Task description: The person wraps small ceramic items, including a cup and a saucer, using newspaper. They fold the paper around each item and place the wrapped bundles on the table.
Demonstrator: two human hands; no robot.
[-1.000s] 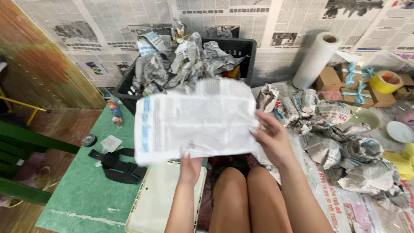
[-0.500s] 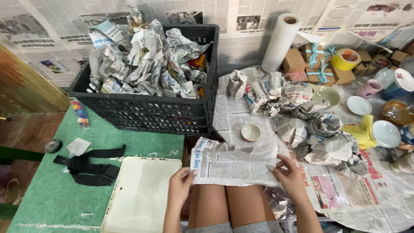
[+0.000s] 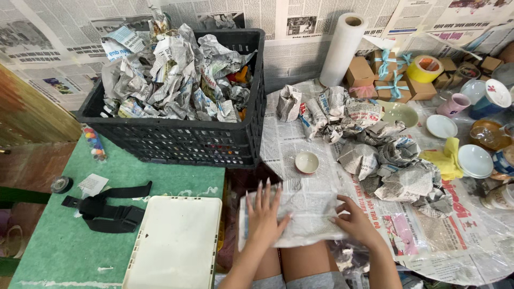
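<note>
Two hands point(image 3: 265, 219) point(image 3: 356, 222) flattening newspaper sheet point(image 3: 305, 211), lap edge

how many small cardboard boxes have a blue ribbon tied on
2. One ribboned box sits beside the white paper roll; the other ribboned box lies just in front of it. More may be hidden behind them.

The left hand point(image 3: 266, 214) covers the newspaper sheet's point(image 3: 305, 211) middle. At three o'clock, cups point(image 3: 500, 195) run off the edge. Wrapped bundles point(image 3: 385, 155) hide their contents.
</note>
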